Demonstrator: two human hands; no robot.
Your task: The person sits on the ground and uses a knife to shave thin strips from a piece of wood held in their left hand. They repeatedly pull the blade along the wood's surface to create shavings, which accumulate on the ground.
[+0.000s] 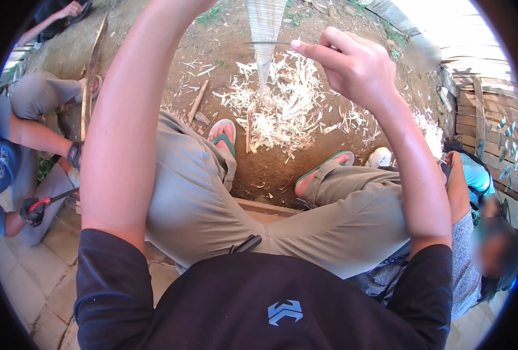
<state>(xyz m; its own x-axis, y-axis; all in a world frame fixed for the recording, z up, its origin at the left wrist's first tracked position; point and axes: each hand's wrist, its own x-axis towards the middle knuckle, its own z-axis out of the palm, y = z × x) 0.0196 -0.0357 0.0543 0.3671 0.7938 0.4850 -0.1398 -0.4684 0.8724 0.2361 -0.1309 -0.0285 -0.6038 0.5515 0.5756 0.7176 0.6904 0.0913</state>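
This looks like an informal open-air woodworking spot: curled pale wood shavings [294, 119] litter bare brown earth [265, 170], beige-grey paving tiles [49, 277] and a brown plank wall [495, 108] lie around, and a co-worker's dark-gloved hand [31, 214] grips a red-handled tool [39, 204].

We see cream shavings [288, 108] on brown ground [259, 169], a dark strip [270, 42] and — toward the ground's far edge — a grey tapered band [265, 23], finely streaked. Our trousers [195, 186] are khaki, shirt [212, 303] black, sandals [223, 139] green-strapped.
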